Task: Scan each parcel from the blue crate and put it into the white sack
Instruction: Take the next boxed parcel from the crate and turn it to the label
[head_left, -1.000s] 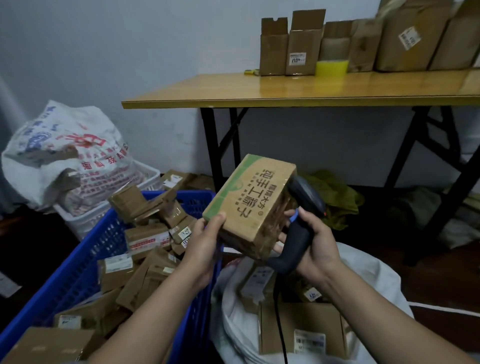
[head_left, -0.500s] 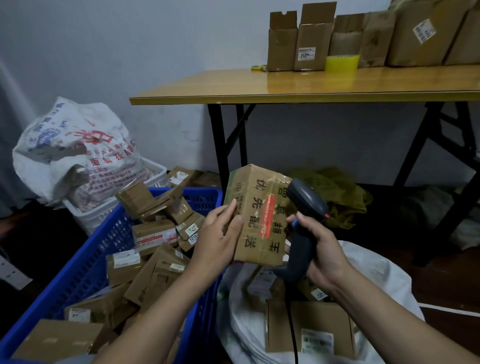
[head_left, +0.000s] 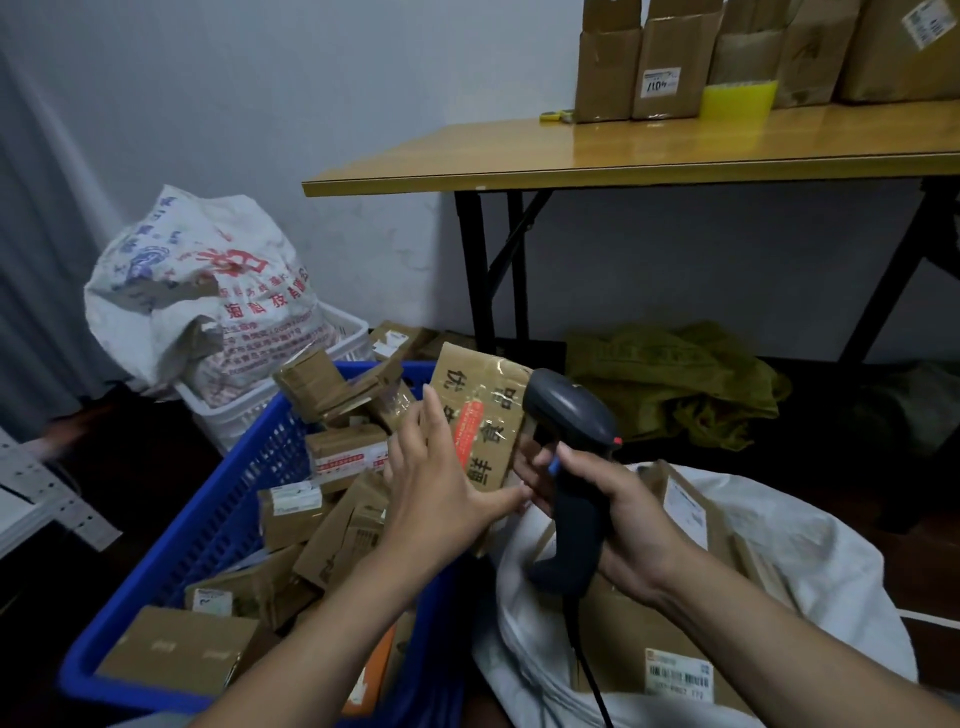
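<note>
Pressing parcel (head_left: 483, 384) with straight left fingers (head_left: 434, 421) | right hand (head_left: 626, 519) grips scanner (head_left: 571, 410)

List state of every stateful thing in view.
Brown taped cardboard parcel: held up, tilted.
Left hand: fingers straight, pressing the parcel.
Right hand: grips the dark grey handheld scanner.
Blue plastic crate: heaped with parcels.
White woven sack: mouth open, partly filled.
Brown cardboard boxes on the yellow table: top flaps open.
</note>
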